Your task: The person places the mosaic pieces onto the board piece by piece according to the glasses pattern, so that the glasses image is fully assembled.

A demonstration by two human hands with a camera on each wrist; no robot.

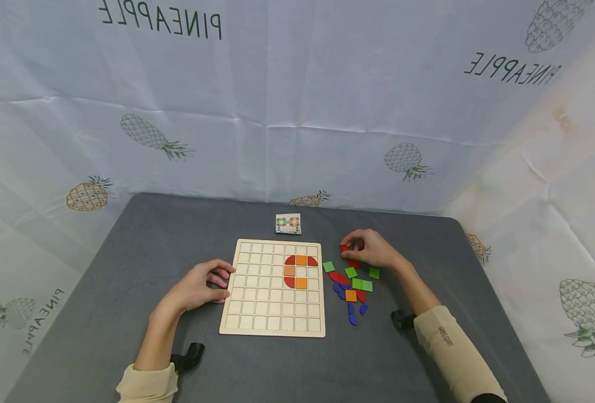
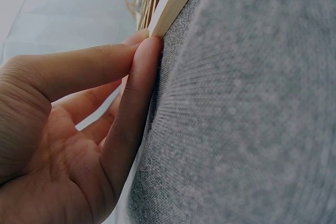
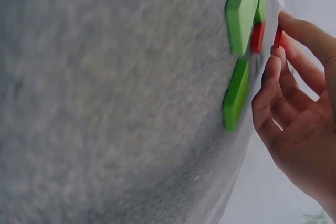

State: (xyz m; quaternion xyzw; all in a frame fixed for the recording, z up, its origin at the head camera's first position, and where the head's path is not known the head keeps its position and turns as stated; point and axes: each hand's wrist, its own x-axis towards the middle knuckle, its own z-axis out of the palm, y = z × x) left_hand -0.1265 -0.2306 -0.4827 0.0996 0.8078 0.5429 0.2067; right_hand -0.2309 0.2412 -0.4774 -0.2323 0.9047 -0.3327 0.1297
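My left hand (image 1: 198, 285) is at the left edge of a wooden grid board (image 1: 272, 332), thumb and fingertip pinching its rim in the left wrist view. On the board, red rounded tiles (image 1: 312, 261) and orange square tiles (image 1: 301, 283) form a C-like outline in the upper right cells. Over the loose tiles right of the board, my right hand (image 1: 370, 248) pinches a small red tile (image 3: 277, 36) between thumb and fingertips. Another red tile (image 3: 257, 38) lies under it, near green square tiles (image 3: 236, 95).
Loose blue tiles (image 1: 352, 319), an orange tile (image 1: 351, 295) and several green tiles (image 1: 374, 273) are scattered right of the board. Behind the board lies a small pattern card (image 1: 288, 223). A pineapple-print curtain (image 1: 297, 112) hangs behind the grey table (image 1: 257, 369).
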